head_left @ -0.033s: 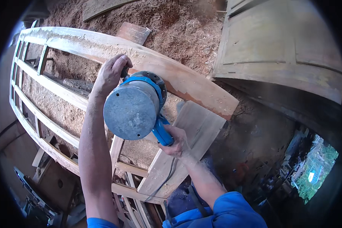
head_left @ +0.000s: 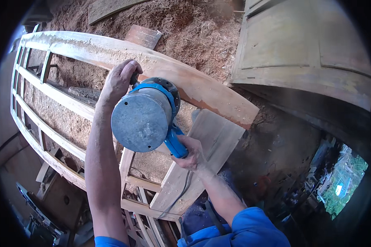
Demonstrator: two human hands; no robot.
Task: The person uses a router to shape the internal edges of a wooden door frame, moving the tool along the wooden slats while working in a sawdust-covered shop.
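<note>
Gripping power tool [head_left: 140, 123] by knob [head_left: 134, 78] in curled left hand [head_left: 120, 80], by handle [head_left: 176, 145] in closed right hand [head_left: 190, 153]. Probably smoothing curved board [head_left: 163, 65], with contact hidden; calling next for steady guidance.

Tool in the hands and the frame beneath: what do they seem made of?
Tool: drum probably metal, dull grey and scuffed; handle perhaps plastic, smooth blue, though painted metal is possible. Frame: likely wood, seemingly unvarnished, with pale-to-reddish patches and scattered shavings.
</note>
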